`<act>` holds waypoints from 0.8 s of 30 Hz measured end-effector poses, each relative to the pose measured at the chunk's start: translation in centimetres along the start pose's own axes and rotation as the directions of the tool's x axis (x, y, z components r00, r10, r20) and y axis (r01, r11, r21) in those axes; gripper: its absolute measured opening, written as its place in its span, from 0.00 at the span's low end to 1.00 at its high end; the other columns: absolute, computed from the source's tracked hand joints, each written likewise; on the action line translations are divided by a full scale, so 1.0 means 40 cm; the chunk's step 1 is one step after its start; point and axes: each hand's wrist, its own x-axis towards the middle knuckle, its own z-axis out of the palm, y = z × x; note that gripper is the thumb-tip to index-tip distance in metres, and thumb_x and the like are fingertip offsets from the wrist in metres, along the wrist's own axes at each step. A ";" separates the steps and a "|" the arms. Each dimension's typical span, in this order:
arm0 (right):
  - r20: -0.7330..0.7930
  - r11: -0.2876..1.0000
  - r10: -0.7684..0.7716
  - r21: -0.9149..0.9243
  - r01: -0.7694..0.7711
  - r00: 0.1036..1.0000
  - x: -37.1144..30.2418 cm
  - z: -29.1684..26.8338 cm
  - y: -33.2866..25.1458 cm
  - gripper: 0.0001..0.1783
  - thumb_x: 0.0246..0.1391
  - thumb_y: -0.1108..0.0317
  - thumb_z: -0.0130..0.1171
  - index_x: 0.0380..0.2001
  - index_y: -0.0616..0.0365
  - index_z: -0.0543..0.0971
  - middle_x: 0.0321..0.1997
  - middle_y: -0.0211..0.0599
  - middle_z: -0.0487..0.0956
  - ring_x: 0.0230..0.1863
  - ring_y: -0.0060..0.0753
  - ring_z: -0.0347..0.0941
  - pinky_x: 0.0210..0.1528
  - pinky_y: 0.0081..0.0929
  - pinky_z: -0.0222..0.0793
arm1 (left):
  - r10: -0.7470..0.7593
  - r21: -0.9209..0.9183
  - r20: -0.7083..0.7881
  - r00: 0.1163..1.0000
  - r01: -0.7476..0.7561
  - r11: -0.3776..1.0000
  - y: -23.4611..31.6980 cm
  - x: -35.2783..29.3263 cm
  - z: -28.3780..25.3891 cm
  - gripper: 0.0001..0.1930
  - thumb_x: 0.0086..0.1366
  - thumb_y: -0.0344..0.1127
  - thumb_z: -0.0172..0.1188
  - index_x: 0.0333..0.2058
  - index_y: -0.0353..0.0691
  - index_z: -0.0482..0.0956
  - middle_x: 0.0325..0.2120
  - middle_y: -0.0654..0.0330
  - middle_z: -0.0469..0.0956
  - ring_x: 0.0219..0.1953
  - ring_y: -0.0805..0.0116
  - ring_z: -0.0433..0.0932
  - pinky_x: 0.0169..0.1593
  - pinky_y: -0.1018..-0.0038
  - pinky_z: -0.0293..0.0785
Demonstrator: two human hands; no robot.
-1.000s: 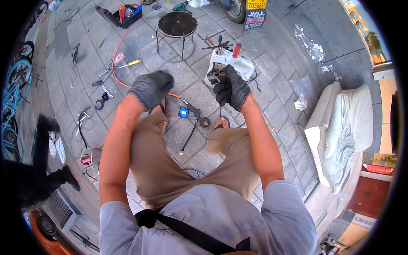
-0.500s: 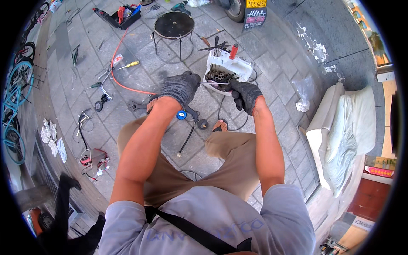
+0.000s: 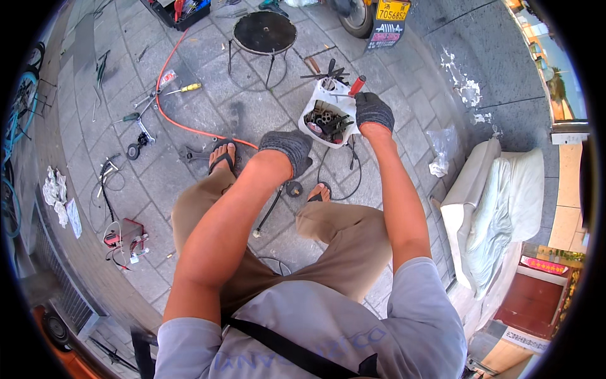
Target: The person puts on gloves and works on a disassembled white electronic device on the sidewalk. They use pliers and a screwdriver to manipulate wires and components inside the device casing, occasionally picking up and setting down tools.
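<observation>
My left hand (image 3: 287, 151), in a dark grey knit glove, is closed above the paving, left of and nearer than the white plastic tub (image 3: 306, 114). Whatever its fingers hold, if anything, is hidden. My right hand (image 3: 375, 111), gloved alike, is closed at the tub's right side. A thin metal rod (image 3: 341, 95) pokes out leftward from it over the tub. Dark metal parts (image 3: 327, 122) fill the tub. At its far right corner stands a red-handled tool (image 3: 358, 84), just beyond my right fingers. Several dark tool handles (image 3: 329, 72) stick out at the far rim.
A round black stool (image 3: 265, 31) stands beyond. An orange-red hose (image 3: 165, 76) curves along the paving at left, among a yellow-handled screwdriver (image 3: 184, 89) and wrenches (image 3: 146, 131). A black cable (image 3: 353, 183) loops near my foot. A worn pale padded seat (image 3: 486, 208) lies at right.
My hands have moved apart: the right went up to the tub's far right side, the left came down and nearer me. The thin rod that spanned both hands now shows only at the right.
</observation>
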 end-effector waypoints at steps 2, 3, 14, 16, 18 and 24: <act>0.008 0.998 -0.042 -0.044 0.042 0.999 0.008 0.002 -0.008 0.23 0.67 0.49 0.44 0.44 0.52 0.84 0.50 0.50 0.83 0.51 0.58 0.79 0.55 0.52 0.72 | 0.021 0.009 0.012 1.000 -0.021 1.000 -0.002 -0.001 0.006 0.24 0.66 0.51 0.59 0.53 0.41 0.79 0.52 0.44 0.80 0.53 0.43 0.81 0.56 0.51 0.77; -0.004 0.994 -0.093 -0.061 0.093 0.996 0.012 0.000 -0.011 0.22 0.67 0.51 0.45 0.43 0.51 0.84 0.49 0.50 0.83 0.51 0.58 0.79 0.54 0.53 0.73 | 0.029 0.015 0.019 0.999 -0.029 0.999 -0.004 -0.001 0.008 0.24 0.66 0.51 0.59 0.53 0.41 0.79 0.52 0.44 0.80 0.53 0.43 0.81 0.56 0.51 0.77; 0.167 0.927 -0.148 -0.321 0.196 0.975 0.118 -0.054 -0.159 0.20 0.64 0.52 0.50 0.46 0.49 0.86 0.50 0.50 0.83 0.52 0.58 0.80 0.55 0.51 0.74 | 0.045 0.018 0.073 0.996 -0.047 0.999 0.005 0.003 0.006 0.22 0.67 0.51 0.58 0.52 0.42 0.80 0.53 0.46 0.80 0.54 0.45 0.81 0.56 0.52 0.77; 0.201 0.913 -0.141 -0.353 0.206 0.969 0.129 -0.076 -0.166 0.20 0.64 0.51 0.50 0.45 0.50 0.85 0.50 0.50 0.84 0.52 0.58 0.79 0.55 0.51 0.74 | 0.042 0.012 0.077 0.996 -0.043 0.999 0.004 0.007 0.009 0.22 0.67 0.51 0.58 0.52 0.42 0.80 0.53 0.46 0.80 0.54 0.45 0.81 0.56 0.52 0.77; 0.127 0.913 -0.224 -0.319 0.254 0.966 0.139 -0.098 -0.164 0.20 0.64 0.53 0.49 0.45 0.51 0.86 0.51 0.51 0.83 0.53 0.57 0.80 0.55 0.51 0.75 | 0.033 0.015 0.077 0.996 -0.034 0.999 -0.002 0.012 0.012 0.22 0.68 0.51 0.58 0.52 0.42 0.80 0.53 0.47 0.80 0.54 0.46 0.81 0.56 0.53 0.77; 0.162 0.896 -0.257 -0.330 0.298 0.953 0.126 -0.096 -0.152 0.22 0.65 0.50 0.49 0.46 0.50 0.85 0.52 0.51 0.83 0.53 0.58 0.80 0.55 0.51 0.74 | 0.051 0.043 0.063 0.997 -0.054 0.998 -0.010 0.012 0.018 0.21 0.68 0.50 0.58 0.51 0.42 0.81 0.52 0.48 0.81 0.53 0.47 0.82 0.55 0.53 0.78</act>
